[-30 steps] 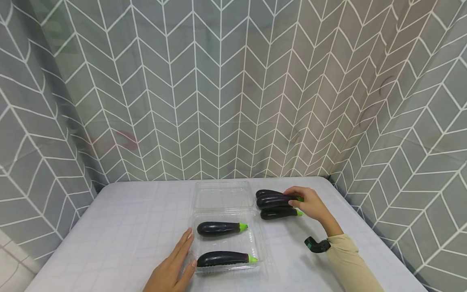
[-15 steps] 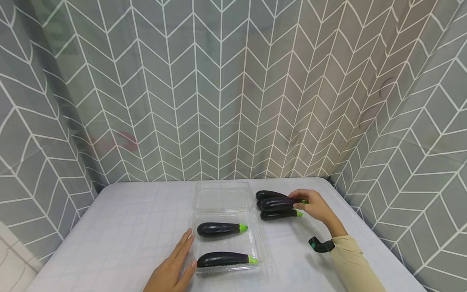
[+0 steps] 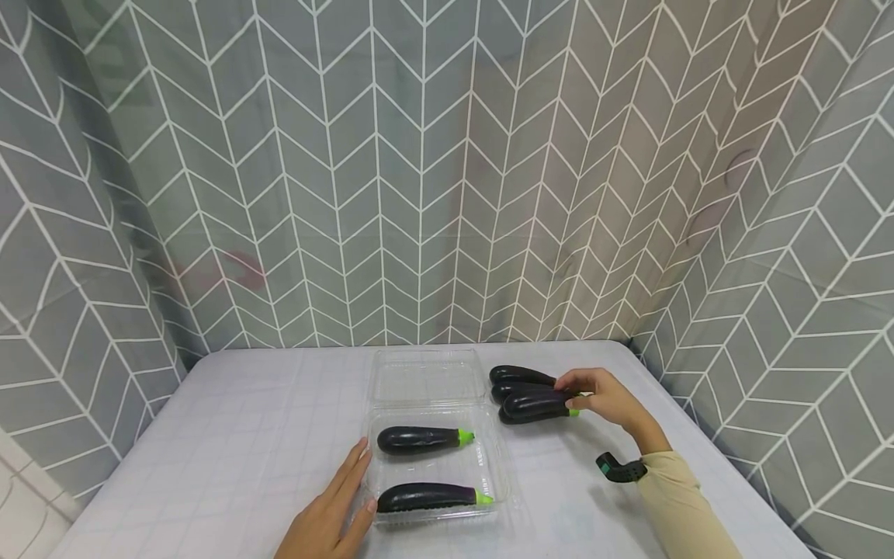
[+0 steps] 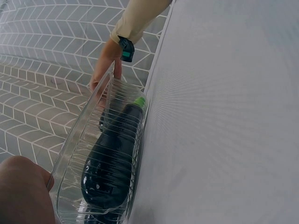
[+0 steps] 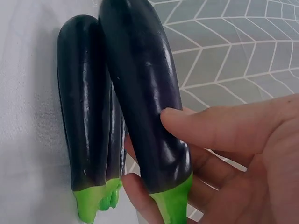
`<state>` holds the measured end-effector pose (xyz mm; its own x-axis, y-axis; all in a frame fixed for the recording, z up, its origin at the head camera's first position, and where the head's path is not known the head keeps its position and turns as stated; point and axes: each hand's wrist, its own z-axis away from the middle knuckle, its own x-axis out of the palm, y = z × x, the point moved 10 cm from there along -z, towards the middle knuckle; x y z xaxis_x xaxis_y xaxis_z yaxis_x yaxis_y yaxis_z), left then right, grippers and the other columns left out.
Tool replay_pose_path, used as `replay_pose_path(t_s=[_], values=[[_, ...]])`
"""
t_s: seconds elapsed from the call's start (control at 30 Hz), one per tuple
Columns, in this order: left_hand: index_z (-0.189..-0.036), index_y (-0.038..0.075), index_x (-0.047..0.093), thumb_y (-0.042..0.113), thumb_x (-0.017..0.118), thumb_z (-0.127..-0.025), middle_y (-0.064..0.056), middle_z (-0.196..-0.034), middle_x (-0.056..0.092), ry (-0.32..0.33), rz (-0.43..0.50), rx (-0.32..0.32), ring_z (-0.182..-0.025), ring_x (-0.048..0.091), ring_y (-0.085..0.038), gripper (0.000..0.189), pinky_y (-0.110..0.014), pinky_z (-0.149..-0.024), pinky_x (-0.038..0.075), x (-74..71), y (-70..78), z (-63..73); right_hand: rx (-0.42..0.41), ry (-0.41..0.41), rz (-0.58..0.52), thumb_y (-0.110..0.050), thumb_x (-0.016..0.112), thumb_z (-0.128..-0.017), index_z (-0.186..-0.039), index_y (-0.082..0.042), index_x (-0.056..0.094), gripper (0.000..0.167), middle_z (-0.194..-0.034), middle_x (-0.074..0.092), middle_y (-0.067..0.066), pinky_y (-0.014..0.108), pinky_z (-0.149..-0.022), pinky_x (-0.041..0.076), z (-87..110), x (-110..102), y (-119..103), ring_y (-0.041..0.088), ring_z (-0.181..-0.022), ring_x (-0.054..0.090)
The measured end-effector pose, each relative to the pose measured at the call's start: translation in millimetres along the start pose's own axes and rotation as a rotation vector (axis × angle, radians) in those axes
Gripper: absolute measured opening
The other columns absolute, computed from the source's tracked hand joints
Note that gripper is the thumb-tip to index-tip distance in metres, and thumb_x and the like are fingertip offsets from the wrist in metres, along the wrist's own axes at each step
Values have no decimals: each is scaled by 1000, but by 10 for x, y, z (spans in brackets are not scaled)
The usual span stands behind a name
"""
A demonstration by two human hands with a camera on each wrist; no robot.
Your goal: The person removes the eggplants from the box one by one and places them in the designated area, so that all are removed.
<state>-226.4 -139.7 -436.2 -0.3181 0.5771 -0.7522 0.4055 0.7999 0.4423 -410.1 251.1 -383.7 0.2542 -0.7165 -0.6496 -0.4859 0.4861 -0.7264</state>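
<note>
My right hand grips an eggplant near its green stem end, thumb on one side and fingers on the other. That eggplant is above the front one of several dark eggplants lying right of a clear plastic clamshell container. Inside the container's near half lie two eggplants, one at the back and one along the front wall, green stems to the right. With fairly straight fingers, my left hand touches the container's left side. In the left wrist view, only part of this hand shows.
The container's lid lies opened back, away from me. A white cloth covers the table. Behind and beside it hangs a grey curtain with white chevron lines. A black wrist strap mount sticks out from my right sleeve.
My right hand has drawn the held eggplant toward me and slightly right, off the middle of the pile to above the front one. My left hand stays put.
</note>
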Motion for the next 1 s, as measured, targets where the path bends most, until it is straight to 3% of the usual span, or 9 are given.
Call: replay_pose_path(t_s=[0.27, 0.5, 1.0], values=[[-154, 4, 50, 32, 69, -100, -4, -164, 39, -29, 1, -26, -128, 61, -24, 64, -47, -88, 59, 18, -27, 2, 51, -87, -71, 7, 75, -84, -114, 10, 70, 31, -115, 70, 23, 41, -94, 50, 65, 88, 95, 40, -109, 65], [-155, 7, 50, 35, 67, -101, -1, -165, 38, -40, -17, -55, -129, 60, -22, 63, -47, -89, 58, 30, -47, 4, 69, -98, -80, 7, 75, -83, -115, 8, 70, 32, -116, 70, 21, 40, -95, 50, 125, 151, 135, 40, -110, 65], [-154, 5, 51, 28, 71, -99, -4, -163, 40, 11, -12, 12, -129, 60, -24, 63, -45, -88, 59, -10, 2, -1, 8, -82, -103, 7, 76, -85, -115, 8, 70, 30, -115, 70, 21, 35, -89, 54, 264, 301, 228, 30, -106, 67]])
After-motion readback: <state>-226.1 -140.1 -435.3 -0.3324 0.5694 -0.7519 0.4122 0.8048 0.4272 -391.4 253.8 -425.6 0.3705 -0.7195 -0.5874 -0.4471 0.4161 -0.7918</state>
